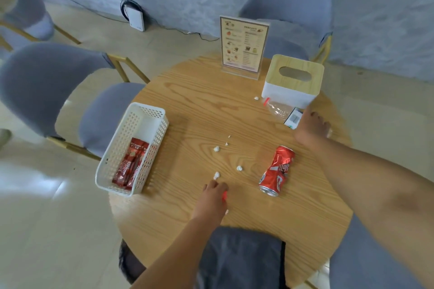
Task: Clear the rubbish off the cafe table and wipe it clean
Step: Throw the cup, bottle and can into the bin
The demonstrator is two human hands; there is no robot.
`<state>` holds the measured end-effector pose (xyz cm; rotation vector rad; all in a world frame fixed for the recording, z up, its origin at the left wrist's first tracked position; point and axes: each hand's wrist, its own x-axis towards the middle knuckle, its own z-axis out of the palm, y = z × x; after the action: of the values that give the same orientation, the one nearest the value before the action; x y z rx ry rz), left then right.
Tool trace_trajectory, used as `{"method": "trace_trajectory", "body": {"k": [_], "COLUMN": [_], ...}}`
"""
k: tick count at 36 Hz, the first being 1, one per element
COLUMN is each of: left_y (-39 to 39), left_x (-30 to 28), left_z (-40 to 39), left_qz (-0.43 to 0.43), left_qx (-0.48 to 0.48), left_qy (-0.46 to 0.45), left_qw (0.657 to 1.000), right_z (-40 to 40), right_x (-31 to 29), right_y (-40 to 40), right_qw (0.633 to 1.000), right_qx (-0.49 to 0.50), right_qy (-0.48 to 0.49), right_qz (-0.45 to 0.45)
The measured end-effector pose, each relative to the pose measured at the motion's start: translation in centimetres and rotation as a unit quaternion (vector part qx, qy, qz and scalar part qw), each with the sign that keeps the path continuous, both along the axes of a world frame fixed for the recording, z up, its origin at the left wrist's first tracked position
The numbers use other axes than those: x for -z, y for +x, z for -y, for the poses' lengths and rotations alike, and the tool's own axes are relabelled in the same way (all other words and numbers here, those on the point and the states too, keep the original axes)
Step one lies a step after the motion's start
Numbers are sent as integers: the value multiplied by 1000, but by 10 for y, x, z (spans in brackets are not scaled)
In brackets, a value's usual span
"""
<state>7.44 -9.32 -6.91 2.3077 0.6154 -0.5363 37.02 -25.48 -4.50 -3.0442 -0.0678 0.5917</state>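
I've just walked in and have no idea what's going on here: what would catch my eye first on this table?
Probably the crushed red can lying on its side right of the middle of the round wooden table, with white crumbs scattered to its left. Next, the white basket at the left edge holding red packets. The left hand is at the nearest crumb, and the right hand reaches a clear wrapper by the tissue box.
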Motion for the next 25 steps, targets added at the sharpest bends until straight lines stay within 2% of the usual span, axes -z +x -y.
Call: {"method": "trace_trajectory", "body": {"k": [6, 9, 13, 16, 19, 25], "left_y": [-24, -42, -73, -103, -134, -211], "left_x": [-7, -16, -26, -38, -50, -70], "left_z": [-23, -34, -48, -60, -74, -101], "left_qz": [25, 42, 73, 93, 129, 189], "left_qx": [-169, -304, -446, -520, -577, -674], "left_qy": [-51, -113, -203, -301, -395, -470], "left_qw": [984, 945, 869, 794, 703, 538], "right_z": [-13, -24, -40, -56, -73, -101], "right_x": [-20, -38, -54, -61, -62, -49], "right_y": [-29, -57, -111, -167, -226, -350], "right_qw": [996, 991, 978, 965, 958, 946], "right_qx": [-4, -33, -72, -128, -187, -257], "right_qy": [43, 77, 144, 186, 192, 180], "right_qz": [73, 108, 132, 135, 104, 75]}}
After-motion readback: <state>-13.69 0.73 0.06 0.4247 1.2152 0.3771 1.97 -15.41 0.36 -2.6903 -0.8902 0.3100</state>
